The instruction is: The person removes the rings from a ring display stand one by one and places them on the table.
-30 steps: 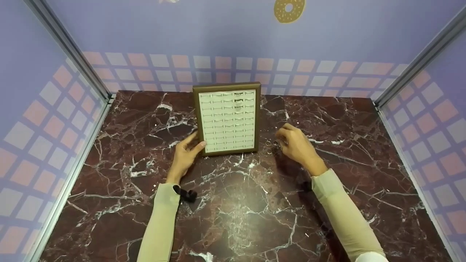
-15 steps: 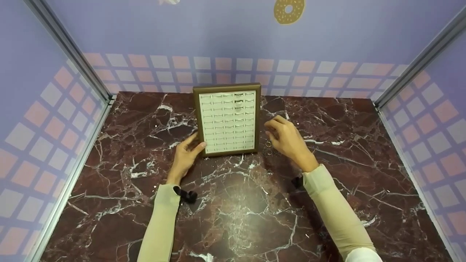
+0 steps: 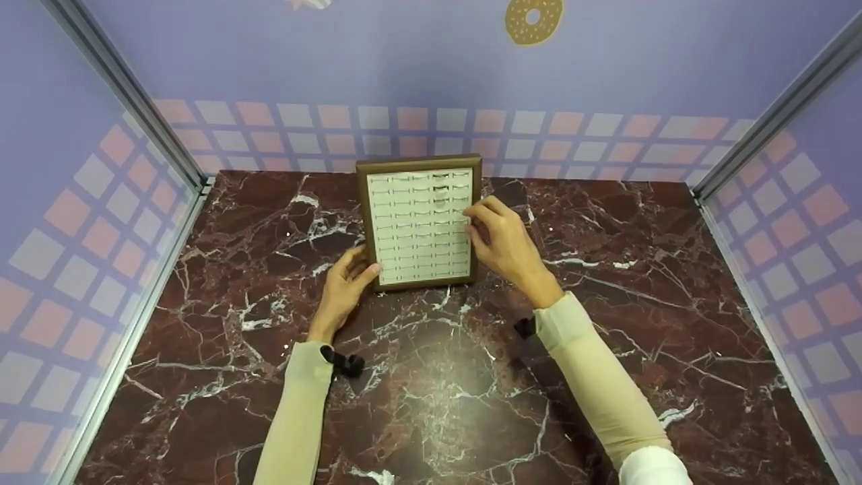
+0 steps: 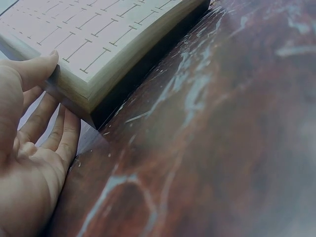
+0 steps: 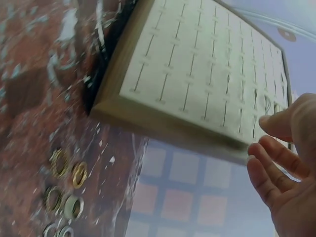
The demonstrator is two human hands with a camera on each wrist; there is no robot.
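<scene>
A brown-framed ring display board (image 3: 419,164) leans upright, its white padded face crossed by rows of short slots. Several rings (image 3: 441,189) sit in slots near its upper right. My left hand (image 3: 342,289) grips the lower left corner; in the left wrist view the thumb lies over the frame (image 4: 111,79) and the other fingers are behind it. At the board's right edge, about the fourth row, my right hand (image 3: 508,246) has thumb and forefinger drawn together, pinching a small ring mostly hidden by the fingers. The right wrist view shows that hand (image 5: 291,173) close against the slots.
Loose rings lie on the dark red marble table beside the board, among them a gold ring (image 5: 79,174) and a wide pale ring (image 5: 73,207). A purple back wall (image 3: 269,67) with pink and white squares rises behind, and side walls flank the table.
My right hand has moved left and up from the loose rings on the table to the board's right edge. The left hand and the board have stayed in place.
</scene>
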